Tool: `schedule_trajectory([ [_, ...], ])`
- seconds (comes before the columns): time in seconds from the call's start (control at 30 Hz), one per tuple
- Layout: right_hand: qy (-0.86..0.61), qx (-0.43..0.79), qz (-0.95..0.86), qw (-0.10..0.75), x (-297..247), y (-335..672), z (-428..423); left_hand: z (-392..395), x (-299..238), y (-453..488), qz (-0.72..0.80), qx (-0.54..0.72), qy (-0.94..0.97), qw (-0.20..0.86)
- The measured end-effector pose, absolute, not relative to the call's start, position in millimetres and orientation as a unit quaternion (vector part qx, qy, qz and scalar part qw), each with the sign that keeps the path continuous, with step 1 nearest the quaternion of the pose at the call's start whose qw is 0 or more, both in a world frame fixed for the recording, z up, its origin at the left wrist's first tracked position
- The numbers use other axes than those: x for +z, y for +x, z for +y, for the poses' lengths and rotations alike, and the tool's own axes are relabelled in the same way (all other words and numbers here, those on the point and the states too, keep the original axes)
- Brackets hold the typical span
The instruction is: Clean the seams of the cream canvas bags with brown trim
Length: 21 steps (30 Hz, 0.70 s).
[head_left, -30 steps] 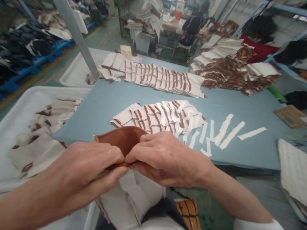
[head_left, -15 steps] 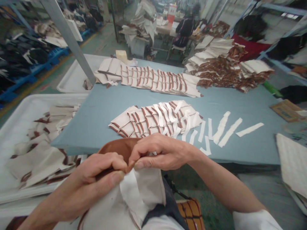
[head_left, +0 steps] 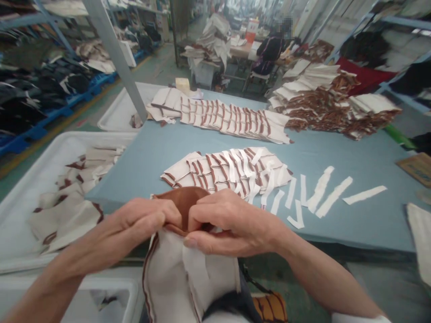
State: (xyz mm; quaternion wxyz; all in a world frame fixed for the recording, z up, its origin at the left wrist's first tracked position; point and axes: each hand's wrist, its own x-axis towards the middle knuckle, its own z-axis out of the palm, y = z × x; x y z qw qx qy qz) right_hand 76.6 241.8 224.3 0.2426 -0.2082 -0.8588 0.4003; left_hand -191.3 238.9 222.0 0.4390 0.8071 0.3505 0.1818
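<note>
Between my hands hangs a sewn fabric piece (head_left: 168,273), off-white outside with a brown lining (head_left: 186,200) showing at its open top edge. My left hand (head_left: 141,222) pinches that edge on the left. Closed on the same edge, a little to the right, is my right hand (head_left: 229,222), its thumb at the top of a white strip (head_left: 197,269) that lies down the front of the piece. On the blue table (head_left: 323,152) just beyond, a fanned row of similar pieces (head_left: 215,169) has several loose white strips (head_left: 323,186) on and beside it.
Farther back lie a second row of pieces (head_left: 232,117) and a tall brown-and-white heap (head_left: 330,96). White bins (head_left: 67,148) with more pieces stand at the left, near a metal post (head_left: 117,58). A person (head_left: 269,49) sits at a table in the background.
My left hand has shifted left along the top edge, away from my right hand, and the edge is spread wider. The camera view has turned slightly left.
</note>
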Motion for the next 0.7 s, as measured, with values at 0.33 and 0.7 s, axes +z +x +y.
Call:
schedule_trajectory([
  [0.33, -0.322, 0.33, -0.856, 0.234, 198.1, 95.4, 243.0, 245.8, 200.7, -214.5, 0.416, 0.173, 0.762, 0.465],
  [0.7, -0.372, 0.411, -0.784, 0.278, 155.2, 88.2, 239.4, 232.8, 236.4, -197.6, 0.361, 0.109, 0.768, 0.518],
])
